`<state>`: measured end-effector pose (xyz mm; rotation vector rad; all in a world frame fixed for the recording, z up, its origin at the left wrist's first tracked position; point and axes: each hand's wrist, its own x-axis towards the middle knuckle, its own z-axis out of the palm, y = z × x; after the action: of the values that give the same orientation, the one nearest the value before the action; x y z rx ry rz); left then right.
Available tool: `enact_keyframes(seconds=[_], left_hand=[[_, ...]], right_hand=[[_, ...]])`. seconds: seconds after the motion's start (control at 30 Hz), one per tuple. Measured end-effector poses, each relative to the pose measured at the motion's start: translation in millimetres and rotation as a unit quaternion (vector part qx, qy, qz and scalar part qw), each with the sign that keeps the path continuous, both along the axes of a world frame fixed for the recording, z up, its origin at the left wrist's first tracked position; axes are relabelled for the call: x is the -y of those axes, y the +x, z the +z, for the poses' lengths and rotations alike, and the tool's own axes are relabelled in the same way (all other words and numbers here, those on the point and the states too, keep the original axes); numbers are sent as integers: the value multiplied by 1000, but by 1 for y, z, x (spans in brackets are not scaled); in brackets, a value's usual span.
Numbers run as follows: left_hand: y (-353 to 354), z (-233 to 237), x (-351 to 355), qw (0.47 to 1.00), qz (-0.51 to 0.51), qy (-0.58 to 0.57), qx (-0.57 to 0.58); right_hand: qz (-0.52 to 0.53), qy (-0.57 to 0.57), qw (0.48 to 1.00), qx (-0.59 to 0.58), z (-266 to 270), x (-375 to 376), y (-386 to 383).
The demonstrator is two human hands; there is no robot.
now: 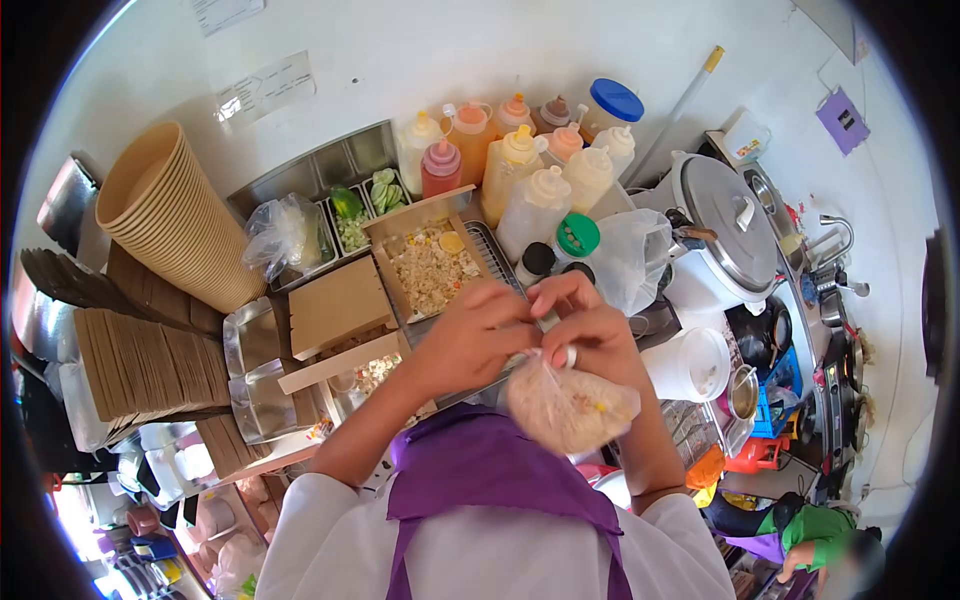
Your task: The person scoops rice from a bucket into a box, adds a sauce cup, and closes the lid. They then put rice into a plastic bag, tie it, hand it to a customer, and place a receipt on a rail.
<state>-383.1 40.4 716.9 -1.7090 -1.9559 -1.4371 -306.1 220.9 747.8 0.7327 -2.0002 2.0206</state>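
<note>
A clear plastic bag of fried rice (570,405) hangs from its twisted neck in front of my chest. My left hand (478,335) pinches at the bag's neck from the left, its fingertips partly hidden. From the other side my right hand (590,325) grips the neck between curled fingers, with the full bag below it. Behind my hands lies an opened cardboard box of fried rice (432,270) with a yellow slice on top. Left of it stands a box with a closed lid (340,305), and a further box of rice (375,375) is partly covered by my left forearm.
Several sauce bottles (520,165) line the back. Stacked paper bowls (180,220) and folded cartons (150,365) rise at the left. A large lidded pot (725,215) and a white tub (690,365) stand at the right. Another person in green (815,530) is at the lower right.
</note>
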Motion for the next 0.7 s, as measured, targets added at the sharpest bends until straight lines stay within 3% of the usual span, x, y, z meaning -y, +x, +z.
enact_keyframes(seconds=[0.07,0.13,0.17,0.23,0.3,0.37,0.4,0.5,0.53,0.57,0.6,0.7], left_hand=[[-1,6,5,996,76,-34,-37],[4,7,-1,994,93,-45,18],[6,7,-4,993,100,-53,46],[7,-5,-11,973,25,-39,226],[7,-17,-15,901,-57,-35,428],[9,-25,-16,762,-133,-31,633],[11,-24,-19,747,-122,-34,653],[15,-47,-20,789,-78,-82,604],[14,-52,-20,892,-18,-122,434],[14,-56,-21,956,42,-155,245],[15,-60,-21,978,99,-179,45],[13,-71,-29,955,176,-199,-130]], right_hand=[[-20,-35,996,79,-22,-7,3],[-50,-26,993,106,-34,-7,8],[-66,-74,988,117,-45,-3,9],[-99,-172,971,136,-74,5,10],[-100,-247,941,210,-92,12,16],[-95,-300,918,242,-102,14,20],[-92,-314,915,236,-105,14,21],[-108,-300,911,263,-117,7,25],[-117,-285,909,281,-122,4,26],[-130,-275,910,283,-126,2,25],[-143,-263,910,286,-130,0,24],[-240,-152,923,261,-148,5,18]])
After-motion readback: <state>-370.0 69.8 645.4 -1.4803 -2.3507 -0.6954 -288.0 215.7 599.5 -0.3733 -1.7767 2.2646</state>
